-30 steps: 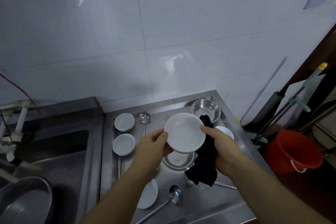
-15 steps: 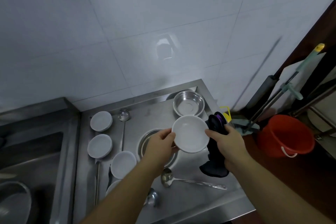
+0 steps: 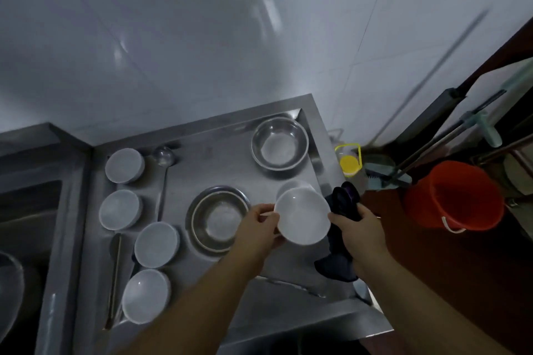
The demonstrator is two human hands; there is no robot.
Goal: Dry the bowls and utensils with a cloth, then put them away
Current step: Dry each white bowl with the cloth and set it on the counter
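My left hand (image 3: pixel 261 228) grips the left rim of a white bowl (image 3: pixel 302 217) held above the steel counter (image 3: pixel 202 164). My right hand (image 3: pixel 356 228) holds a dark cloth (image 3: pixel 341 202) against the bowl's right edge; the cloth hangs down below the hand. Another white bowl (image 3: pixel 291 186) peeks out just behind the held one. Several white bowls (image 3: pixel 124 166) lie on the counter's left side. Two steel bowls sit on the counter, one in the middle (image 3: pixel 217 220) and one at the back right (image 3: pixel 279 143). A ladle (image 3: pixel 163 157) lies beside the white bowls.
A sink (image 3: pixel 26 210) lies to the left with a steel basin (image 3: pixel 7 291) in it. Right of the counter stand a red bucket (image 3: pixel 452 196), mop handles (image 3: pixel 450 135) and a yellow-lidded jar (image 3: pixel 349 163). Chopsticks (image 3: pixel 115 277) and a spoon handle (image 3: pixel 291 285) lie on the counter.
The view has swung left and down, so the counter sits lower and tilted. Both hands still hold the white bowl and cloth, now over the counter's right side.
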